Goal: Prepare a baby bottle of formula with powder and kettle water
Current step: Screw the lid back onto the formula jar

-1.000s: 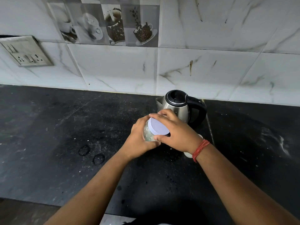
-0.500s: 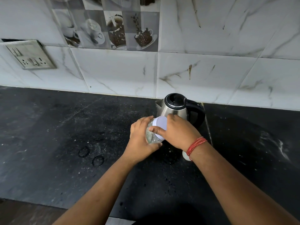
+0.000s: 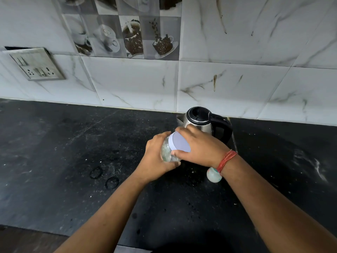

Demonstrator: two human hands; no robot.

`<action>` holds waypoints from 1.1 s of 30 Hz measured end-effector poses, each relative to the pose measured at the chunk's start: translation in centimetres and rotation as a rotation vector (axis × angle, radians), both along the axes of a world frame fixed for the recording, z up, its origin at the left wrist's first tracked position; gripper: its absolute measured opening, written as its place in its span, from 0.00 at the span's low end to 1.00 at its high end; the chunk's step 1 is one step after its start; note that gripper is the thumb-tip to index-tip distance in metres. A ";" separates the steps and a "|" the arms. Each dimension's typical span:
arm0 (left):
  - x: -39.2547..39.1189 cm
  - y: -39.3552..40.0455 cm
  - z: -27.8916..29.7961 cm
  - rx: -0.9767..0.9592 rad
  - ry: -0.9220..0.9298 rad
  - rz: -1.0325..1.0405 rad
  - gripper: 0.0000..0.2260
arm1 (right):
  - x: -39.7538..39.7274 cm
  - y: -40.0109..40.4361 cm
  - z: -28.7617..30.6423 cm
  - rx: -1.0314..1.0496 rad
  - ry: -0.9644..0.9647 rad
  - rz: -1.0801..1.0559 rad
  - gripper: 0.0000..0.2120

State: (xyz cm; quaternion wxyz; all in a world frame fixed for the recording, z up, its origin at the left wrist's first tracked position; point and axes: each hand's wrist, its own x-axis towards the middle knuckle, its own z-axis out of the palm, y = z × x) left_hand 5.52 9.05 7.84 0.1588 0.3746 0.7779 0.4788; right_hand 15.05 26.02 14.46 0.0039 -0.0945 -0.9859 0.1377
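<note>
A clear jar with a pale lilac lid is held tilted above the black counter. My left hand grips the jar's body from the left. My right hand grips the lid, fingers curled over its rim. A steel kettle with a black lid and handle stands right behind my hands, by the wall. A small pale round object, perhaps part of the baby bottle, shows under my right wrist, mostly hidden.
The marble-tiled wall rises just behind the kettle, with a switch and socket plate at the left. Two wet ring marks lie on the counter left of my arms. The counter's front edge runs at the bottom left.
Both hands and the jar stayed in front of the kettle. My right hand's grip on the lid shifted, as in twisting. The camera tilted slightly.
</note>
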 end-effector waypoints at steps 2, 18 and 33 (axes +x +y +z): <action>0.2 0.0 0.0 0.001 -0.008 0.010 0.42 | -0.2 -0.8 -0.3 0.022 0.016 -0.047 0.36; 0.3 1.4 3.4 0.150 -0.109 -0.009 0.32 | -1.7 -1.1 0.9 0.073 0.233 -0.117 0.32; -2.4 0.4 4.4 0.061 -0.419 -0.283 0.39 | -1.3 1.1 1.8 -0.085 0.178 0.174 0.37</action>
